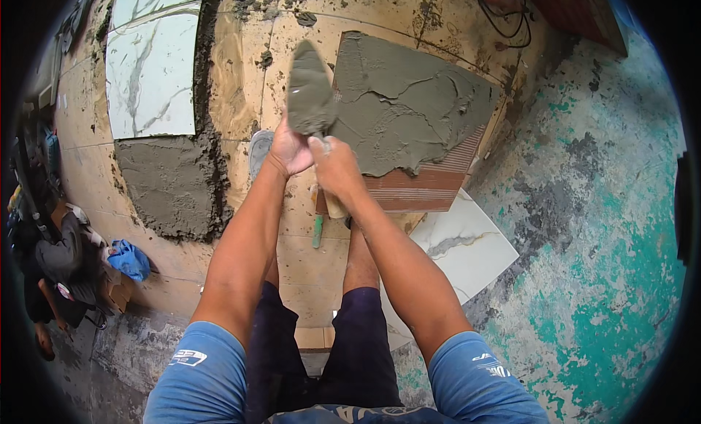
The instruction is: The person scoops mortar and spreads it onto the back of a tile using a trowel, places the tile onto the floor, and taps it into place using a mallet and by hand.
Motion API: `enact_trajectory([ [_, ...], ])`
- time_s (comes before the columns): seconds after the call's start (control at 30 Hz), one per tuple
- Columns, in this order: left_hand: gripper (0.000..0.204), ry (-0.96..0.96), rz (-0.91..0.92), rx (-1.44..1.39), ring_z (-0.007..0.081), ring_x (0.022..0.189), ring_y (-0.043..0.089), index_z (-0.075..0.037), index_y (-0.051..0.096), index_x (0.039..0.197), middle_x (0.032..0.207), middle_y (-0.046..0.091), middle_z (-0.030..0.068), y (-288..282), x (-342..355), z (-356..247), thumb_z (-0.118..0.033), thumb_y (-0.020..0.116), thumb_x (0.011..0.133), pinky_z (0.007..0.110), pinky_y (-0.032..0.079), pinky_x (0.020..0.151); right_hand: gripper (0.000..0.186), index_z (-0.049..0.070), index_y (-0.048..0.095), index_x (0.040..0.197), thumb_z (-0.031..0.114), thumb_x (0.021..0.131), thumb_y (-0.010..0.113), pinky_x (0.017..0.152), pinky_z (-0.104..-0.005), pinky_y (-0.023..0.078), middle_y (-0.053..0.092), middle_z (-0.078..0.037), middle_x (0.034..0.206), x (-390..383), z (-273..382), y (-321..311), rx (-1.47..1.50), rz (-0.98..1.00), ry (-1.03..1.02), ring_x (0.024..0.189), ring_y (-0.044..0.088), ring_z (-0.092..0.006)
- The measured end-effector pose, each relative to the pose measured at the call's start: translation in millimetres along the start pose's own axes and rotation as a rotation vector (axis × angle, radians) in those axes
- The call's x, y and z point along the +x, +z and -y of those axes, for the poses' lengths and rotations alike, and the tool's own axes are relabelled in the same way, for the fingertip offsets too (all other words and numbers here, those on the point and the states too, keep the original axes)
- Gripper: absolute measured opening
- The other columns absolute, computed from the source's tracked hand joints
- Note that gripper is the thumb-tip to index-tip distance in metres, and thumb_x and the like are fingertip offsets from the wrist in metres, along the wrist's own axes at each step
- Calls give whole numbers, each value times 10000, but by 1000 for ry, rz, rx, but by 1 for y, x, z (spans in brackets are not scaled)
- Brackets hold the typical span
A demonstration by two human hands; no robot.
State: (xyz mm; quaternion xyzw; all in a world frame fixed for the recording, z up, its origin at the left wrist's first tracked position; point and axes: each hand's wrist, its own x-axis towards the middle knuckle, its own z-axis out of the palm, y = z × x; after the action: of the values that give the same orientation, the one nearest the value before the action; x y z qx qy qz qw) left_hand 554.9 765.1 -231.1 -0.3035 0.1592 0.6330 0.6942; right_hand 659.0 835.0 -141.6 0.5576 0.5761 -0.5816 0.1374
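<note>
My right hand [337, 168] is closed round the handle of a pointed trowel [310, 95], whose blade points away from me and carries grey mortar. Against the heel and left edge of the blade rests my left hand [290, 150], palm partly showing; its fingers are hidden behind the blade. Just right of the trowel lies a tile with its ridged brown back [420, 192] up. Grey wet mortar [409, 102] covers most of that back, leaving a bare strip along the near and right sides.
White marbled tiles [153, 73] lie at the far left, above a mortar bed [175, 186]. Another white tile [467, 241] lies right of my legs. A green-handled tool [317, 232] sits near my feet. A blue bag [129, 260] and a person [45, 300] are at left.
</note>
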Motion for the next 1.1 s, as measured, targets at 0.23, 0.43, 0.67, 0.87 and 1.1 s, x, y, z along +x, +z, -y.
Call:
enact_trajectory([
  [0.23,977,-180,120,89,228,1043,551,15,498,1314,1218,588,136,5,0,-3,-798,213,854,371,437,942,401,16,576,785,385,939,548,573,-374,471,563,-82,647,1,-22,-132,131,-44,97,593,562,-194],
  [0.43,1011,-230,1,278,226,1060,556,-16,480,1349,1205,592,98,2,3,-12,-829,177,829,363,447,949,485,-41,632,931,435,909,544,733,-409,492,642,-203,781,38,-61,-222,-540,186,-81,717,622,-340],
  [0.67,928,-202,-37,369,210,927,591,-46,484,1339,1159,610,83,19,-1,-7,-791,200,864,397,471,814,439,9,644,1002,421,905,527,809,-494,483,651,-273,899,-34,-113,-145,-758,306,-31,890,615,-457],
  [0.87,917,-184,-78,432,218,967,593,-47,482,1334,1197,600,88,14,4,-9,-792,235,861,397,461,840,393,73,633,984,439,907,513,759,-505,518,679,-198,861,-85,-157,-119,-990,248,-7,832,658,-407],
  [1.1,982,-197,-100,549,256,1026,578,-5,469,1331,1231,566,135,-6,-2,-2,-826,287,823,454,440,915,383,63,584,944,433,938,485,720,-537,499,652,-251,825,-63,-149,-169,-877,-264,-22,801,638,-436],
])
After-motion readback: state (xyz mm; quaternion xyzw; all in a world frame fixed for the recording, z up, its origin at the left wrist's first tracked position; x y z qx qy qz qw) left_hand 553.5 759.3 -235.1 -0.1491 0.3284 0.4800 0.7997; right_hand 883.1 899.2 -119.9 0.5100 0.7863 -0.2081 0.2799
